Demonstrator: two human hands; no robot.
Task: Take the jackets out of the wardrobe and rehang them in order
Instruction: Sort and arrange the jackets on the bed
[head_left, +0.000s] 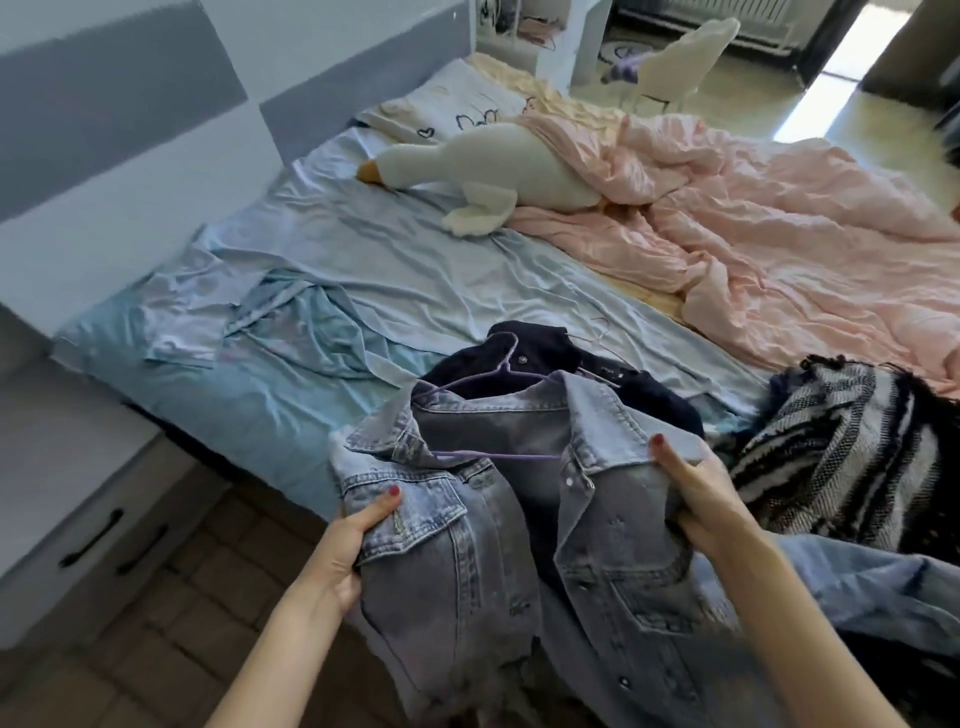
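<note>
— What have you got hold of?

— A grey denim jacket (524, 499). I hold it up in front of me over the foot of the bed (322, 291), front open, with a purple hanger (493, 456) still inside the shoulders. My left hand (348, 540) grips the left front panel, thumb on top by the chest pocket. My right hand (706, 499) grips the right shoulder, thumb over the fabric and fingers curled underneath.

— And the other jackets?

— Just behind it a dark navy jacket (550, 364) lies on the blue sheet, with another hanger's hook showing at its collar. To my right a black-and-white striped woven jacket (836, 447) lies on the bed, and a lighter blue denim piece (883, 587) spreads out below my right forearm.

— What else is around?

— A white goose plush toy (498, 171) lies further up the bed, partly under a crumpled pink duvet (779, 208). On my left stands a white drawer unit (83, 499) with black handles. A white chair (680, 57) stands beyond the bed.
</note>
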